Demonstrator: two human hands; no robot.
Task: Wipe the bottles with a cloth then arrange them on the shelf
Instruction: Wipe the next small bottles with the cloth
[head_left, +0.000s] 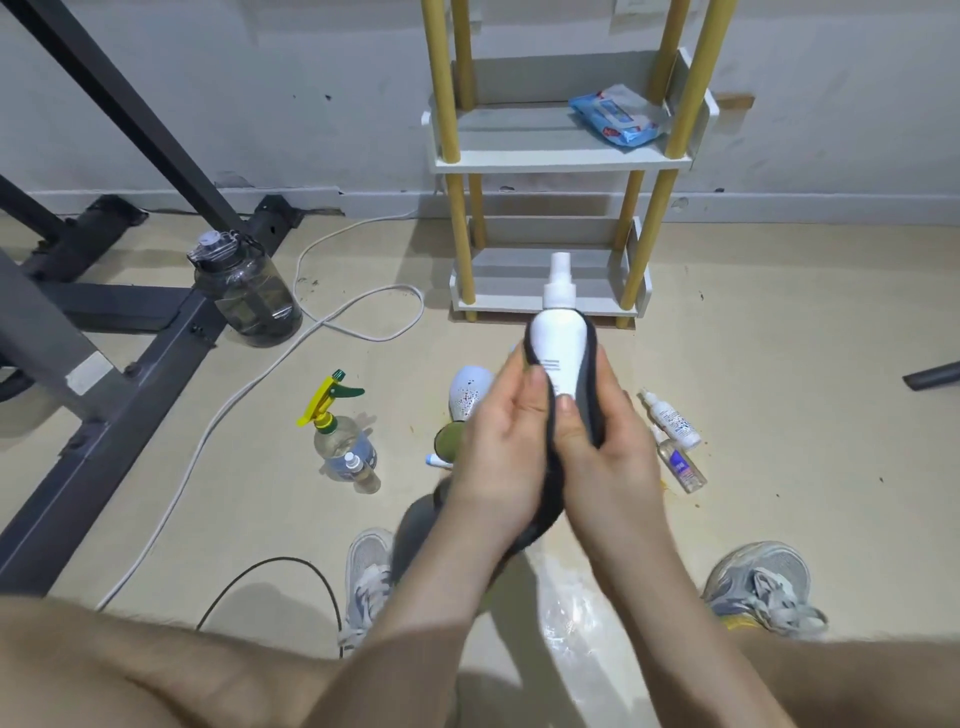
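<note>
Left grip (498, 447) and right grip (602, 457) both curl round the bottle (558, 332). They press the cloth (589, 384) against its sides, with both thumbs on the front by the label. The bottle is held upright in the air above the floor (753, 364), in front of the shelf (561, 158). Its spray head stands clear of the cloth. The cloth wraps the lower body and hangs in a dark fold below the wrists.

This looks like the wiping step, with shelving to follow. A sprayer (337, 431), a speckled bottle (470, 389) and two small bottles (670, 418) wait on the floor. A wipes pack (618, 114) lies on the shelf's middle tier.

The bottle appears to be smooth, stiff plastic with a rounded body, so probably light and slippery in a bare hand. It is opaque, so how full it is cannot be told. The cloth likely gives the friction needed to turn it while rubbing. The wide middle of the body seems the safest hold. The narrow neck and spray head give less to hold, and a squeeze there might fire the pump. To set it down, one grip round the body should do, with the base landing flat on a tier, since a tall narrow bottle could tip.
</note>
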